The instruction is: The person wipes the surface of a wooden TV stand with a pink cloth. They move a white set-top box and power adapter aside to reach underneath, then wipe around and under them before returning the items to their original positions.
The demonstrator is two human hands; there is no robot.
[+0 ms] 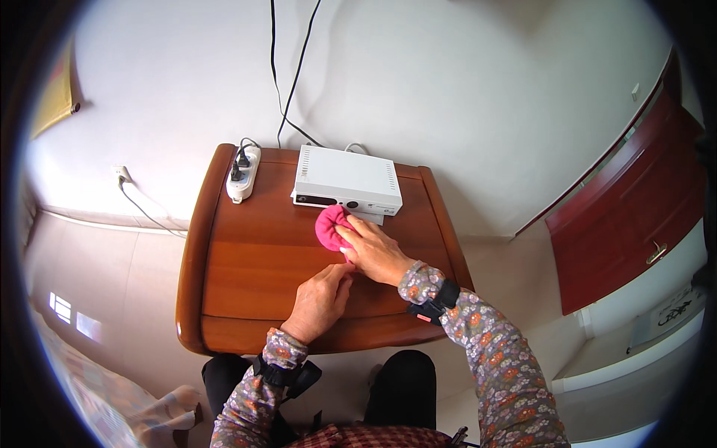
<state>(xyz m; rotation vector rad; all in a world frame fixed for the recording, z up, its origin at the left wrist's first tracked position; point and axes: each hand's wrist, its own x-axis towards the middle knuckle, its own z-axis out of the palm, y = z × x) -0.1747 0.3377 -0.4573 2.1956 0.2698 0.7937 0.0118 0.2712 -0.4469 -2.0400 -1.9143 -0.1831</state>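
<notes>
A bunched pink cloth (331, 227) lies on the wooden cabinet top (252, 263), against the front of a white set-top box (347, 173). My right hand (376, 249) grips the cloth from above, fingers spread over its right side. Below it, my left hand (319, 299) is curled, and its fingertips pinch the narrow lower end of the cloth by the right palm. A pale flat sheet (372, 219) shows under the box's front edge. The box's front has a dark display window and a round button, with small markings.
A white power strip (244, 175) with black plugs stands at the cabinet's back left. Black cables (285, 103) run down the wall behind the box. A wall socket (121, 174) with a cord is at left, a red door (627, 201) at right. My knees (400, 386) are below the front edge.
</notes>
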